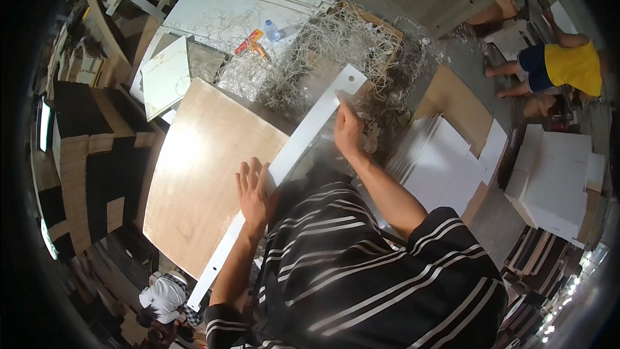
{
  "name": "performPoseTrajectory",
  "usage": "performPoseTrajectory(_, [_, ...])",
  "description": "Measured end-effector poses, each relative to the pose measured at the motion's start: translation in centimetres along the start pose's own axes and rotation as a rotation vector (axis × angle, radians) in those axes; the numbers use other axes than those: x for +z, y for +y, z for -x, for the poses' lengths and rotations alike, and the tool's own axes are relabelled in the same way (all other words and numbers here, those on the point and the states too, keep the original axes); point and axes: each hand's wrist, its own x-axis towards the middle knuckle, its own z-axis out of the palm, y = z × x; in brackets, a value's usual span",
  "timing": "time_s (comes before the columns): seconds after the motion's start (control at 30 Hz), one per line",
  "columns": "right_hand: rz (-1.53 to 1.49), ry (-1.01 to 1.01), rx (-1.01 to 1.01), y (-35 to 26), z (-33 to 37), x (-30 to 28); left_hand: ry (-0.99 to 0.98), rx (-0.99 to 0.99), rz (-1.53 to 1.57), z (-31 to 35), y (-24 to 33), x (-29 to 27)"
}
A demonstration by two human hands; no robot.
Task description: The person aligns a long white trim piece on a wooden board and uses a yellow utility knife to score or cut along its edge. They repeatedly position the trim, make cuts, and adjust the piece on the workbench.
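A long white strip (309,130) with holes near its ends lies slantwise across the near edge of a light wooden board (194,194). My left hand (254,192) rests over the strip's middle, fingers spread and reaching onto the board. Farther along, close to the strip's far end, my right hand (349,128) holds its right edge; one finger lies against the white face, while the other fingers are partly hidden. The far end of the strip sticks out past the board.
Beyond the board, tangled pale shavings (352,42) surround a plastic bottle (272,31) and an orange-handled tool (257,49). Stacked white panels (445,168) stand at right. Dark-faced board stacks (97,155) rise at left. A person in yellow (571,68) bends far right; another person (165,297) is lower left.
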Motion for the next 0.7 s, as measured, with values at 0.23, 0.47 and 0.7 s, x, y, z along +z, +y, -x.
performPoseTrajectory(0.23, [0.066,-0.005,0.119,0.1,-1.2,-2.2,0.018,0.011,0.026,-0.4,0.4,0.2])
performPoseTrajectory(0.47, [-0.197,-0.154,-0.052,0.1,0.4,-2.5,0.001,0.012,0.034,-0.8,0.5,0.1])
performPoseTrajectory(0.7, [-0.082,0.194,0.162,3.3,-0.8,0.8,0.008,0.019,0.042,-0.9,0.3,0.1])
